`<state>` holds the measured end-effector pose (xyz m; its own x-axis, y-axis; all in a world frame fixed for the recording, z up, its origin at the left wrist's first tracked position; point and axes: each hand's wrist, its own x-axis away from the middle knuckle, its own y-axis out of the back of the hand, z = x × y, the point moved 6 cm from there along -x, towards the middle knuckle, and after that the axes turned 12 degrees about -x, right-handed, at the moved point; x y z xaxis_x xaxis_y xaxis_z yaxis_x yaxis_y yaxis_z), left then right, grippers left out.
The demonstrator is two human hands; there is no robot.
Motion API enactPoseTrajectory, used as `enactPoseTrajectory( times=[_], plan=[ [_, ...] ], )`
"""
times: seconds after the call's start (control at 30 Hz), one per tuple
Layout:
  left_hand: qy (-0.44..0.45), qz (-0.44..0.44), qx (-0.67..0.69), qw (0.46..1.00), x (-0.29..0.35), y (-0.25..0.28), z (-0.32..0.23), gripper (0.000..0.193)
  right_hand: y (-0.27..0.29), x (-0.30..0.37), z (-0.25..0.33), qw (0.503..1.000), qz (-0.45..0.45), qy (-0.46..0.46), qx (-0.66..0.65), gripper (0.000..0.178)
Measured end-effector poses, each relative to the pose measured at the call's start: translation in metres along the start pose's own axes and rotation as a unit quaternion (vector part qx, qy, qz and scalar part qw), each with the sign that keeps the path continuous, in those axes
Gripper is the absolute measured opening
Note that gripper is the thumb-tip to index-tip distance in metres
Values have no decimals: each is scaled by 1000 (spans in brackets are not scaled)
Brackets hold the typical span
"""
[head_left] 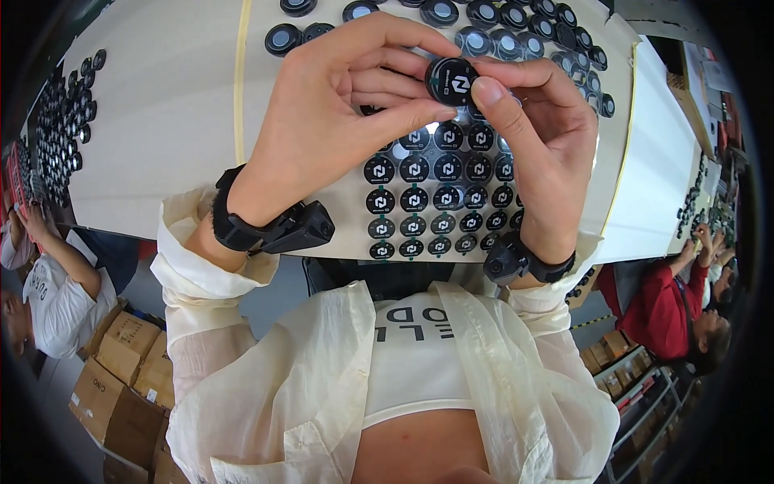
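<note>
Both my hands meet above the table around one round black disc (450, 81) with a white symbol on its face. My left hand (343, 101) curves about its left side, forefinger at the top edge and thumb at the lower edge. From the right, my right hand (548, 121) pinches the rim between thumb and forefinger, its thumb lying over the edge of the face. Below them, rows of similar black discs (414, 168) lie face up on the table, some partly hidden by my hands.
Beyond my hands, more black discs (439, 12) show grey round centres. Yellow tape (240, 81) runs across the pale table (161, 121). Many discs (60, 129) crowd the far left. A person in red (657, 310) works at right, another in white (68, 282) at left, near cardboard boxes (121, 395).
</note>
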<state>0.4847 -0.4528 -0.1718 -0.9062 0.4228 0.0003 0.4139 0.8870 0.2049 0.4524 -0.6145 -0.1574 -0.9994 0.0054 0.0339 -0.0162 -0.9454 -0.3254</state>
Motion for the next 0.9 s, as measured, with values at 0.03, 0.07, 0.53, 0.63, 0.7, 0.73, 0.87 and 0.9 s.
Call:
enactPoseTrajectory(
  times=[0.03,0.07,0.53,0.63,0.7,0.73,0.87,0.9],
  plan=[
    [0,0,0,1000,0,0,0,42,-1,0,0,1000,-5,-7,-1,16],
    [-1,-1,0,1000,0,0,0,42,-1,1,0,1000,-10,-14,-1,14],
    [-37,18,20,999,0,-4,2,41,4,-2,-3,1000,7,7,27,13],
    [-52,5,6,999,0,-2,3,40,1,-4,-1,995,17,44,82,10],
    [-60,-2,-1,998,0,-2,5,39,0,-5,-3,993,13,58,98,12],
    [-54,-2,12,998,0,-2,5,39,-1,-5,-3,991,12,74,112,13],
    [-65,-3,10,998,-4,0,0,39,2,-4,2,969,15,140,204,17],
    [-85,-3,-15,996,-6,3,-3,40,0,-6,4,956,17,164,242,19]
  ],
)
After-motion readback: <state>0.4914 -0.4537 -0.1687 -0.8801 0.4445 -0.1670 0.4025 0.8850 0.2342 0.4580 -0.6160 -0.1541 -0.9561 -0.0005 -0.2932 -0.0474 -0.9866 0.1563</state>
